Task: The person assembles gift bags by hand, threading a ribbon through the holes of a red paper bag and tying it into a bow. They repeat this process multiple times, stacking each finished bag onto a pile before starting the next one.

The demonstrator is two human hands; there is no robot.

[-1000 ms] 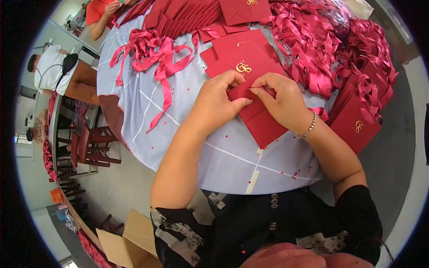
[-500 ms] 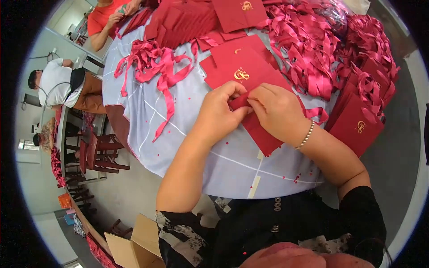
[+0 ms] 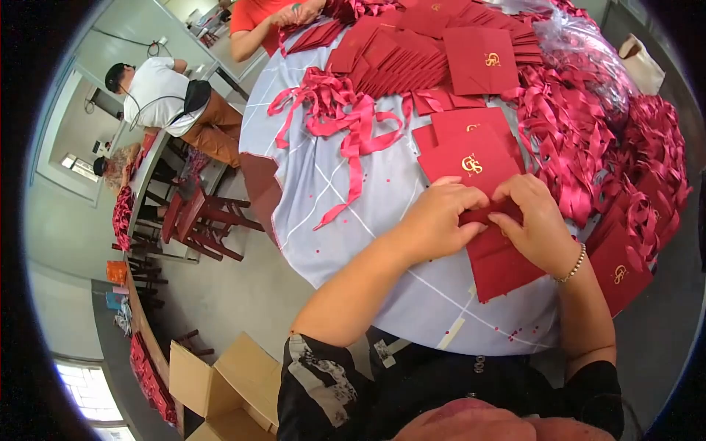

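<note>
Both hands meet over a red paper bag [image 3: 504,268] lying flat at the table's near side. My left hand [image 3: 448,219] pinches the bag's upper edge between thumb and fingers. Close beside it, my right hand [image 3: 533,220], with a beaded bracelet at the wrist, is closed on the same edge. The fingertips hide what lies between them. Just beyond the hands are more red bags [image 3: 471,151] with gold lettering, overlapping flat on the cloth.
Pink ribbons [image 3: 357,140] lie loose on the grey tablecloth [image 3: 294,242]. Behind are rows of red bags [image 3: 390,62]; ribboned bags [image 3: 566,140] heap at the right. A person in red [image 3: 254,26] works across the table. An open carton [image 3: 195,382] stands lower left.
The view has turned, so the table and hands appear further right and lower. Both hands remain at the bag's edge, with my right hand's fingers now angled more toward my left hand.
</note>
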